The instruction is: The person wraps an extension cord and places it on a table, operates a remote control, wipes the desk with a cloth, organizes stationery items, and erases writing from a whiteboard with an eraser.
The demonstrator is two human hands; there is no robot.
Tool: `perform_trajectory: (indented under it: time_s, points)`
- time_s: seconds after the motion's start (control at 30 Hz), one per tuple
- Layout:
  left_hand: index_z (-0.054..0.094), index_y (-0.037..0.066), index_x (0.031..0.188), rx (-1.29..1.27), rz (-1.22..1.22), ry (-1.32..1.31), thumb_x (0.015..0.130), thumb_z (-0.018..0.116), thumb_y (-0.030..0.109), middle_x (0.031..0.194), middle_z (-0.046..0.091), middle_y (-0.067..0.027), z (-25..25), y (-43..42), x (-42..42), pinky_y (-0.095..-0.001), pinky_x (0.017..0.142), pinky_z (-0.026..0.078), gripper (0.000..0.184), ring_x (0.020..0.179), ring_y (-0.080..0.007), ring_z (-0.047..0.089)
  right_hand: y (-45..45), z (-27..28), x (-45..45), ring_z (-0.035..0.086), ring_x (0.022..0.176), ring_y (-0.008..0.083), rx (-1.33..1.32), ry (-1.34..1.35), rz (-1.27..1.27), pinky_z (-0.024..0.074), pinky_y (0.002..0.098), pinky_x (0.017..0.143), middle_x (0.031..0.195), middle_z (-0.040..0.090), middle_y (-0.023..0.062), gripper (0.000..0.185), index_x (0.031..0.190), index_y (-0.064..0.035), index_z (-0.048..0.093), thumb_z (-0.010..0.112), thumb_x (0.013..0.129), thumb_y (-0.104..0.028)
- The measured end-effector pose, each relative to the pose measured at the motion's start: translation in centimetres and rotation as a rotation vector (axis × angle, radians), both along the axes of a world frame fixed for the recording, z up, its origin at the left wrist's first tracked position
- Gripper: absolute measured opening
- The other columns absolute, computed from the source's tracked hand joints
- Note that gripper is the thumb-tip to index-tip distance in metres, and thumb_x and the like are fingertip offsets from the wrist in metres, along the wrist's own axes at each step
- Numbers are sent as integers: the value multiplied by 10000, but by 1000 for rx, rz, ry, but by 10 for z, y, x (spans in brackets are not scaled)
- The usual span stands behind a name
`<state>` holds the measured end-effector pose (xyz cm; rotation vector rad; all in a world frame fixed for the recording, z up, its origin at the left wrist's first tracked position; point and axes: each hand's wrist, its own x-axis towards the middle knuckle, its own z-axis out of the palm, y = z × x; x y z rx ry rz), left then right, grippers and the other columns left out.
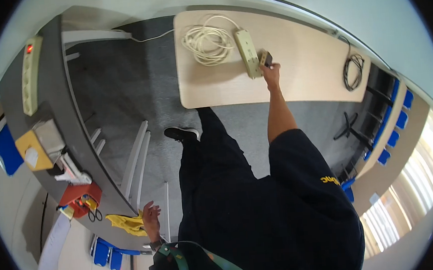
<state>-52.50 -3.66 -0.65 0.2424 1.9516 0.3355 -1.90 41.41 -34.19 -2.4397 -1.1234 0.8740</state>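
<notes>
My right hand (pixel 272 76) is closed round the near end of a small tan-and-black block (pixel 265 60), whose exact kind I cannot make out. It is just right of a cream power strip (pixel 248 54) on the light wooden table (pixel 303 81). A cream cable coil (pixel 207 44) lies left of the strip, and its cable runs to the strip's far end. Down at the lower left, my left hand (pixel 151 221) is open with loosely spread fingers and nothing visible in it. Beside it, a yellow cloth (pixel 126 223) hangs at the grey table's edge.
On the grey table (pixel 53 61) are another power strip (pixel 32 77) with a red light, a yellow-brown packet (pixel 32 148), an orange container (pixel 82 194) of tools and scissors (pixel 95 214). A black cable coil (pixel 354 70) lies on the wooden table's right end. Blue chairs stand around.
</notes>
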Motion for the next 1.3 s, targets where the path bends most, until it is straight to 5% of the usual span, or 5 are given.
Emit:
perform_trajectory:
  time_s: [0.17, 0.27, 0.4, 0.6, 1.3]
  points:
    - [588, 42, 1201, 45, -78, 98, 943, 614, 167, 825, 699, -99, 8, -5, 10, -295, 713, 530, 288, 809, -167, 686, -31, 11, -44, 537, 880, 183, 205, 387, -112, 478, 371, 768, 1004, 578, 109, 491, 1143, -15, 439, 755, 827, -218]
    - [598, 47, 1174, 76, 14, 160, 935, 627, 190, 826, 703, -118, 13, -11, 15, -305, 716, 531, 280, 795, -194, 691, -16, 104, -131, 570, 928, 200, 276, 336, 261, 496, 331, 785, 1066, 568, 120, 479, 1181, -10, 450, 753, 831, -135]
    - [613, 35, 1127, 141, 49, 278, 929, 643, 254, 770, 686, -96, 9, -28, 22, -321, 686, 529, 297, 738, -179, 682, -23, 188, -259, 611, 988, 231, 269, 802, 733, 489, 342, 865, 1124, 583, 111, 526, 1253, -42, 474, 756, 814, -104]
    - [593, 43, 1188, 426, 652, 383, 941, 639, 224, 882, 689, -78, 9, -39, -15, -276, 671, 523, 310, 763, -151, 665, -78, 319, -438, 573, 1109, 399, 416, 828, 1376, 476, 409, 927, 1192, 562, 211, 544, 1228, -22, 489, 761, 767, -120]
    - [624, 18, 1140, 644, 656, 279, 939, 646, 189, 810, 648, -26, -51, -156, -77, -244, 630, 480, 265, 694, -103, 605, -216, 344, -618, 447, 1271, 405, 543, 418, 1926, 409, 452, 1044, 1369, 466, 218, 582, 1294, -28, 492, 743, 775, -110]
